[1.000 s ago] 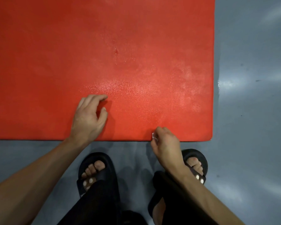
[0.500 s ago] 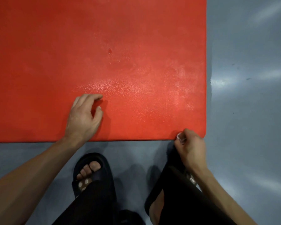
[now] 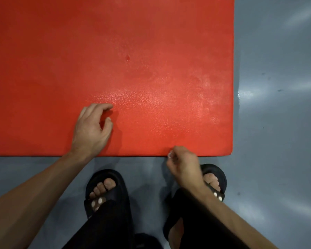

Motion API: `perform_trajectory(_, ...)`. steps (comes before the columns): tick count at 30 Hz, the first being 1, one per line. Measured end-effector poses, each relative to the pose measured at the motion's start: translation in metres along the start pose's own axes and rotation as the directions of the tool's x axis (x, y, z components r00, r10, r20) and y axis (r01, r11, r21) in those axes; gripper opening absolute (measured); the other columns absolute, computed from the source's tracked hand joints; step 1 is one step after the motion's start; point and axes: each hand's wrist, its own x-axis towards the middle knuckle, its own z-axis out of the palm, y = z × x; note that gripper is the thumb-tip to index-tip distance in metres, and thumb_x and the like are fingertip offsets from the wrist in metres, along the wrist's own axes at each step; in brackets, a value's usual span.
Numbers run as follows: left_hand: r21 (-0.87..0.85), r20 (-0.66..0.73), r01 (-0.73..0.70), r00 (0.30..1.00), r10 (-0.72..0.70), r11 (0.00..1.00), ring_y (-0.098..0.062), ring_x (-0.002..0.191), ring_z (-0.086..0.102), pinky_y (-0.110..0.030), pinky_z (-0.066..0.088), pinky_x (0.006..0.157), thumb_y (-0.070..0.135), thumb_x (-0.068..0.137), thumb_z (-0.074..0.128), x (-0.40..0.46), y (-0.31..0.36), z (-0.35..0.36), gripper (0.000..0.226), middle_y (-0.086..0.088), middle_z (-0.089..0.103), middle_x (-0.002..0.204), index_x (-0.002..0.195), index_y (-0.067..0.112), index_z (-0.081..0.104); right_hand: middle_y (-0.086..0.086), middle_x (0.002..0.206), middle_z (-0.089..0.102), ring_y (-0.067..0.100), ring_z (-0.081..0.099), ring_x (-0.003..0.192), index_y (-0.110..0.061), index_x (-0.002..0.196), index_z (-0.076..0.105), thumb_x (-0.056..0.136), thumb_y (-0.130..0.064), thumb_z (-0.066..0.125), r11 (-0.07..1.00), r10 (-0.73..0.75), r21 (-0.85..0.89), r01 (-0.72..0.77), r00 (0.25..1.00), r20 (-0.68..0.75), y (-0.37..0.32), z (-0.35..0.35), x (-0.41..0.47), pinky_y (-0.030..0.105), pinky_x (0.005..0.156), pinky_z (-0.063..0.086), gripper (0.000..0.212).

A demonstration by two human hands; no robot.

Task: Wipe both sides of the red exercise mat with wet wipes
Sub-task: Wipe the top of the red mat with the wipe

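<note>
Head view: the left hand (image 3: 92, 130) rests loosely curled and empty on the red mat (image 3: 151, 51), the right hand (image 3: 184, 165) pinches a scrap of wet wipe (image 3: 169, 154) at the near edge — so small a wad could be dropped, or the edge missed.

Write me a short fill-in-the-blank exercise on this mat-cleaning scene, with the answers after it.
1. The left hand rests on the ____ mat.
2. The right hand pinches a small white wipe at the mat's ____ edge.
3. Both feet wear black ____.
4. The mat lies on a ____ floor.

Missing words: red; near; sandals; grey
</note>
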Motion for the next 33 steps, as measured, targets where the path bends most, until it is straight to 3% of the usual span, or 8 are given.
perform_trajectory(6, -0.012, -0.008, -0.002, 1.0, 0.002, 1.0, -0.019, 0.113, 0.053, -0.029, 0.038, 0.102, 0.018, 0.094, 0.054, -0.006, -0.001, -0.004, 0.038, 0.002, 0.064, 0.121, 0.13, 0.016, 0.064, 0.011, 0.086, 0.057, 0.04, 0.056, 0.072, -0.011, 0.086, 0.054, 0.09, -0.008, 0.056, 0.976, -0.194, -0.058, 0.208, 0.962, 0.193, -0.061, 0.05, 0.019, 0.05, 0.062, 0.045, 0.005)
perform_trajectory(11, 0.025, -0.04, 0.006, 0.999, -0.005, 1.0, -0.021, 0.111, 0.055, -0.03, 0.039, 0.102, 0.015, 0.092, 0.055, -0.011, -0.008, -0.01, 0.036, -0.001, 0.066, 0.12, 0.127, 0.014, 0.065, 0.02, 0.099, 0.059, 0.047, 0.06, 0.083, -0.005, 0.099, 0.057, 0.091, -0.006, 0.055, 0.927, -0.302, -0.116, 0.356, 0.894, 0.332, -0.09, 0.067, 0.035, 0.05, 0.064, 0.043, 0.009)
perform_trajectory(15, 0.032, -0.041, 0.022, 0.999, -0.021, 0.999, -0.022, 0.112, 0.055, -0.034, 0.041, 0.103, 0.015, 0.091, 0.054, -0.014, -0.005, -0.01, 0.038, -0.001, 0.066, 0.119, 0.127, 0.014, 0.066, 0.019, 0.092, 0.061, 0.044, 0.062, 0.077, -0.004, 0.094, 0.06, 0.085, -0.004, 0.062, 0.881, -0.442, 0.023, 0.472, 0.805, 0.395, -0.119, 0.077, 0.043, 0.052, 0.063, 0.052, 0.009)
perform_trajectory(19, 0.047, -0.02, 0.011, 1.0, -0.01, 0.999, -0.022, 0.114, 0.054, -0.03, 0.038, 0.104, 0.016, 0.092, 0.054, -0.011, -0.004, -0.007, 0.038, -0.001, 0.065, 0.121, 0.127, 0.014, 0.065, 0.005, 0.084, 0.061, 0.033, 0.06, 0.075, -0.019, 0.087, 0.056, 0.083, -0.014, 0.065, 0.917, -0.399, 0.114, 0.382, 0.877, 0.269, -0.103, 0.038, 0.051, 0.047, 0.064, 0.049, 0.01)
perform_trajectory(23, 0.06, -0.005, 0.009, 1.0, -0.008, 0.998, -0.022, 0.114, 0.054, -0.027, 0.036, 0.104, 0.016, 0.092, 0.054, -0.004, -0.004, -0.002, 0.037, 0.0, 0.065, 0.121, 0.127, 0.014, 0.065, -0.008, 0.09, 0.051, 0.024, 0.059, 0.076, -0.027, 0.094, 0.053, 0.085, -0.032, 0.051, 0.939, -0.321, -0.059, 0.339, 0.926, 0.2, -0.041, -0.037, 0.036, 0.04, 0.06, 0.048, 0.01)
perform_trajectory(27, 0.066, 0.018, -0.026, 1.0, 0.025, 0.998, -0.024, 0.113, 0.055, -0.027, 0.036, 0.103, 0.012, 0.092, 0.057, 0.008, 0.003, 0.008, 0.036, -0.002, 0.065, 0.122, 0.128, 0.014, 0.065, -0.011, 0.098, 0.054, 0.018, 0.059, 0.073, -0.029, 0.099, 0.059, 0.09, -0.021, 0.066, 0.95, -0.222, -0.193, 0.244, 0.966, 0.132, 0.008, -0.095, 0.022, 0.039, 0.057, 0.049, 0.013)
perform_trajectory(31, 0.06, 0.03, -0.068, 0.997, 0.066, 0.996, -0.025, 0.112, 0.055, -0.03, 0.037, 0.104, 0.013, 0.092, 0.057, 0.02, 0.013, 0.019, 0.036, -0.003, 0.065, 0.121, 0.127, 0.013, 0.065, -0.01, 0.094, 0.059, 0.009, 0.051, 0.066, -0.024, 0.097, 0.063, 0.088, -0.01, 0.069, 0.973, -0.174, -0.131, 0.188, 0.978, 0.112, 0.026, -0.1, 0.018, 0.034, 0.06, 0.045, 0.018)
perform_trajectory(33, 0.053, 0.039, -0.076, 0.996, 0.074, 0.996, -0.024, 0.111, 0.055, -0.031, 0.039, 0.104, 0.015, 0.091, 0.055, 0.025, 0.018, 0.024, 0.037, -0.002, 0.065, 0.12, 0.127, 0.014, 0.065, -0.007, 0.093, 0.058, 0.016, 0.057, 0.071, -0.023, 0.096, 0.061, 0.086, -0.013, 0.062, 0.973, -0.188, -0.1, 0.208, 0.965, 0.181, 0.024, -0.088, 0.015, 0.036, 0.064, 0.045, 0.014)
